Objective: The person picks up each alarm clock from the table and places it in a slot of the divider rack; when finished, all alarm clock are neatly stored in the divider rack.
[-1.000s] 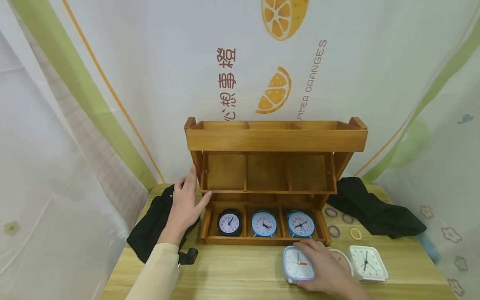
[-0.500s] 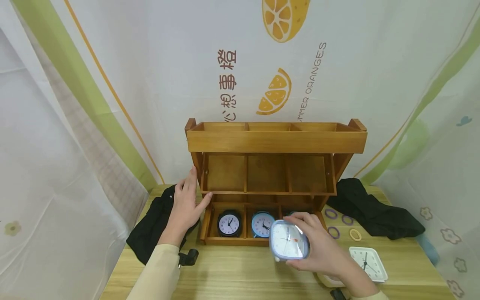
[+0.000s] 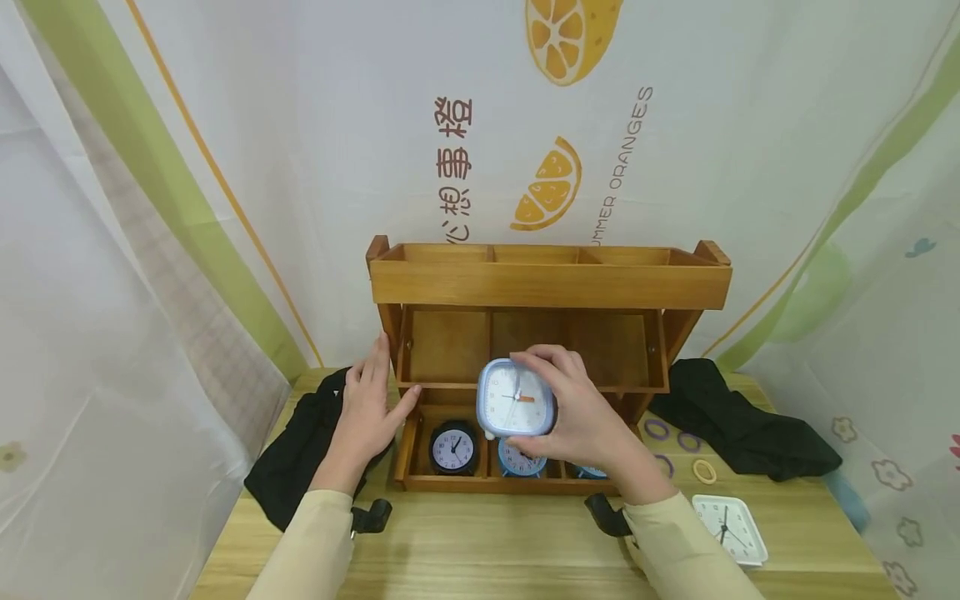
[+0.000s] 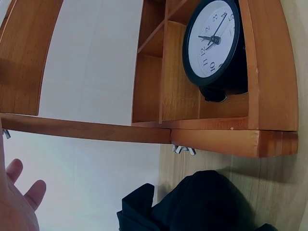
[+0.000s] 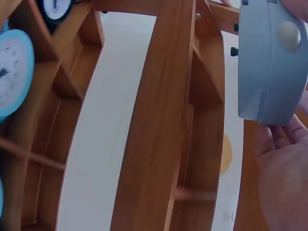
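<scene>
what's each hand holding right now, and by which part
The right hand holds the square blue-rimmed clock by its top and bottom right edges, dial facing the camera. The left hand holds nothing; it rests flat against the wooden shelf's left side.

light-blue clock (image 3: 521, 461) half hidden by held clock (image 3: 517, 399), third clock (image 3: 592, 472) mostly covered

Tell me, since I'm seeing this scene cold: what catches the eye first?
The square pale-blue alarm clock, held up by the right hand before the three-tier wooden shelf's middle tier. The left hand rests against the shelf's left side, and a round black alarm clock sits in the bottom-left compartment.
</scene>
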